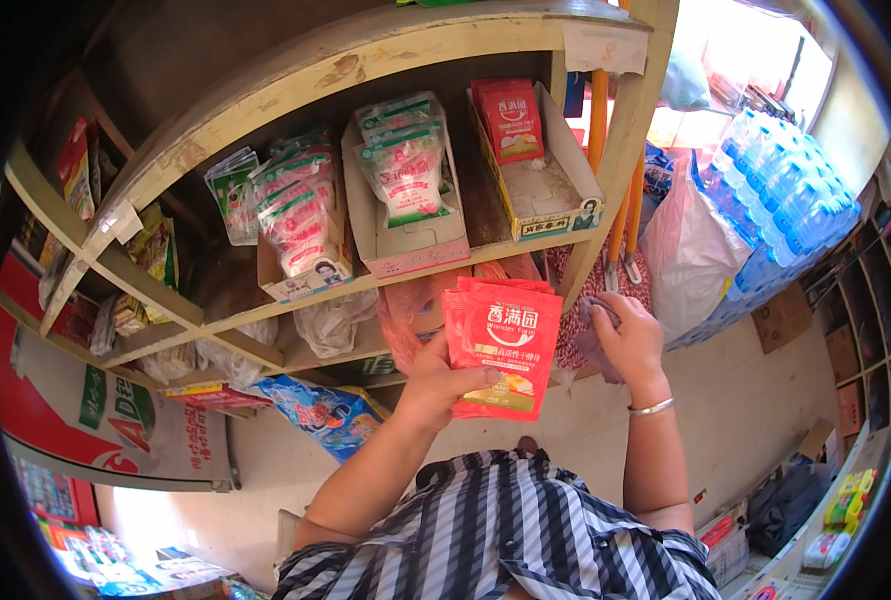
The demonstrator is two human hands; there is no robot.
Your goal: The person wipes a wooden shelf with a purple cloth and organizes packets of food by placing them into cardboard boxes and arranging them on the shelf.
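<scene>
My left hand point(441, 382) grips a small stack of red yeast packets point(505, 352), fanned slightly, their printed fronts facing up. In my right hand point(629, 337) is a crumpled greyish-purple cloth point(597, 341), held to the right of the packets. Beyond both hands, an open cardboard box point(554, 191) on the wooden shelf has similar red packets point(511, 120) at its back end; its front part shows a bare, dusty bottom. Left of it stands a second box point(415, 251) with white-and-green seasoning bags point(408, 169). A third box point(306, 281) holds more such bags point(295, 202).
A wooden shelf frame point(385, 281) runs across in front of me. Crumpled plastic bags point(333, 322) and a blue bag point(325, 412) sit lower down. At right are orange poles point(616, 217), a white sack point(689, 247) and shrink-wrapped water bottles point(783, 187).
</scene>
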